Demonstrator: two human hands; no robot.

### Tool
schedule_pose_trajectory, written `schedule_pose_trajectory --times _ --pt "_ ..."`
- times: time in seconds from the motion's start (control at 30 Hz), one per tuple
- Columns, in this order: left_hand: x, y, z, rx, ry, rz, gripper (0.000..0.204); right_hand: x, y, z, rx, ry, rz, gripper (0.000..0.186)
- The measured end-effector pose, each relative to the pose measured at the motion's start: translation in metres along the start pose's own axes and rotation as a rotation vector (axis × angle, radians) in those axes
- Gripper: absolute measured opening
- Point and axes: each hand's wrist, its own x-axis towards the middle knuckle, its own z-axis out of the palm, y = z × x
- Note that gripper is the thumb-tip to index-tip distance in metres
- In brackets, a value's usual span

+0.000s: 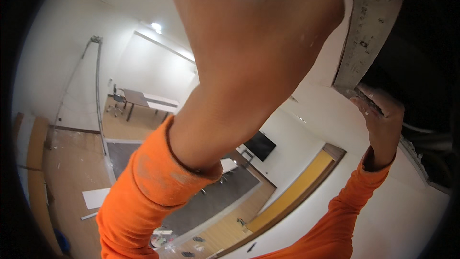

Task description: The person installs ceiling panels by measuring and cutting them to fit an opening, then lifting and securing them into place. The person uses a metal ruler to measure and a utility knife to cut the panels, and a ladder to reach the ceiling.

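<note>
- Far left: wood-toned panels (pixel 37 144) at the rim; a white sheet (pixel 96 198) lies on the wooden floor (pixel 76 163) beyond them, and a tall silver-grey frame (pixel 98 91) stands near the wall
- Centre: left hand (pixel 268 0) raised, cut off by the upper edge; fingers out of view, so wide, narrow or holding cannot be told. Pale dust on the skin; orange cuff (pixel 165 172) pushed down the forearm
- Behind the forearm, well apart: a dark wall screen (pixel 260 145)
- Right of the left hand: grey strip (pixel 371 29), spotted with small dark marks, running down along the border of a dark opening (pixel 426 72)
- Right hand (pixel 383 108) at the strip's lower end, fingers bent and thumb near them; firm grip or mere touch cannot be told
- Judgement, step in hand: seems to be steadying the strip overhead. Best to support both ends evenly, fingertips off any sharp edge, pressure spread so the strip neither flexes nor twists
- Caution: dusty fingers may slip; check footing before reaching further
</note>
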Motion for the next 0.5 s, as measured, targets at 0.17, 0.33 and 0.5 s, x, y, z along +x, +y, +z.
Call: schedule_pose_trajectory --times 0.17,0.33,0.5 --pt "0.014 0.025 -0.006 0.034 0.0 0.127 0.094 0.0 -0.005 -0.002 -0.036 0.093 -0.039 0.021" --pt "0.02 0.049 -0.003 0.017 -0.025 0.015 0.1 -0.005 -0.009 -0.005 0.011 0.116 0.017 0.029" --pt "0.024 0.047 0.002 -0.042 -0.045 0.034 0.097 -0.006 -0.004 -0.004 0.056 0.17 0.01 0.032"
